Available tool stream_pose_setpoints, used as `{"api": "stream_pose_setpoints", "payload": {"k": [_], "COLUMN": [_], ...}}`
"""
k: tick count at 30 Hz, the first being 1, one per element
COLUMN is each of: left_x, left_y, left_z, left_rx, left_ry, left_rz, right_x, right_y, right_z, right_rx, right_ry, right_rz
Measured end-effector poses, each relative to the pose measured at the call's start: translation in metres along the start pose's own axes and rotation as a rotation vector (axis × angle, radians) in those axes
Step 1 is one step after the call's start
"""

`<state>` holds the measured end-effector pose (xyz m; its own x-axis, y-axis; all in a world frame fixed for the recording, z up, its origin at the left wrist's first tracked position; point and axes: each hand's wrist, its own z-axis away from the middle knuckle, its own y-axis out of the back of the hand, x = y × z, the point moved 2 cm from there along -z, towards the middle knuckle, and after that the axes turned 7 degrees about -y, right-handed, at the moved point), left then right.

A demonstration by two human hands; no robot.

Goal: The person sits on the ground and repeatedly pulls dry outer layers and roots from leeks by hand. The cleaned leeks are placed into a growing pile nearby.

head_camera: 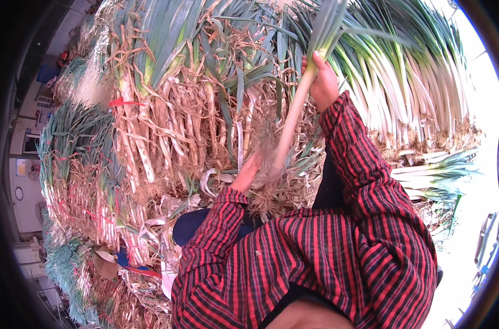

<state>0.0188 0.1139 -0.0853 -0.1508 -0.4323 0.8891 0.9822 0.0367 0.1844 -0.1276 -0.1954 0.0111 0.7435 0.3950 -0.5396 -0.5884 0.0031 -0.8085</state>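
Note:
My right hand [325, 82] grips a leek [294, 113] where its pale shaft turns to green leaves. The leek slants across the front of me, leaves up and root end down. My left hand [248, 169] is beside the lower end of the leek and blurred, so whether its fingers hold anything is hidden. Just ahead, untrimmed leeks [188, 119] stand in a dense pile, with dry brown outer leaves and roots. On the right lean cleaned leeks [393, 90] with smooth white shafts.
Stripped dry leaves and roots [270, 199] litter the ground by my knees. Several bundles of leeks tied with red strips [81, 197] stand to the left. More cleaned leeks [434, 174] lie flat at the right. A wall fan [33, 169] shows at the far left.

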Motion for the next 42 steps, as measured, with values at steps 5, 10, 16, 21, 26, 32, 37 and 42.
{"api": "stream_pose_setpoints", "payload": {"k": [5, 10, 16, 21, 26, 32, 37, 42], "left_x": [0.083, 0.124, 0.109, 0.095, 0.082, 0.065, 0.016, -0.055], "left_y": [-0.019, -0.04, -0.026, 0.023, 0.063, 0.023, -0.018, -0.061], "left_z": [0.001, -0.002, 0.098, 0.19, 0.134, -0.022, -0.138, -0.192], "left_rx": [-0.085, 0.017, 0.08, 0.362, 0.355, -0.043, -0.106, 0.006], "left_ry": [-0.123, -0.284, -0.076, 0.045, -0.2, -0.151, 0.083, 0.143], "left_rz": [0.43, 0.339, 0.245, -0.201, -1.224, -0.812, -0.668, -0.782], "right_x": [0.029, 0.077, 0.069, 0.013, -0.033, -0.185, -0.308, -0.343], "right_y": [-0.035, -0.02, 0.023, 0.015, -0.017, -0.017, 0.118, 0.307], "right_z": [0.059, 0.082, 0.012, -0.012, -0.035, -0.093, -0.117, -0.076], "right_rx": [0.135, 0.042, 0.193, 0.124, -0.091, 0.191, 0.368, 0.942], "right_ry": [-0.041, -0.24, -0.238, -0.026, -0.009, 0.552, 0.43, -0.108], "right_rz": [0.366, 0.421, 0.631, 0.769, 0.718, 1.343, 1.421, 1.722]}}
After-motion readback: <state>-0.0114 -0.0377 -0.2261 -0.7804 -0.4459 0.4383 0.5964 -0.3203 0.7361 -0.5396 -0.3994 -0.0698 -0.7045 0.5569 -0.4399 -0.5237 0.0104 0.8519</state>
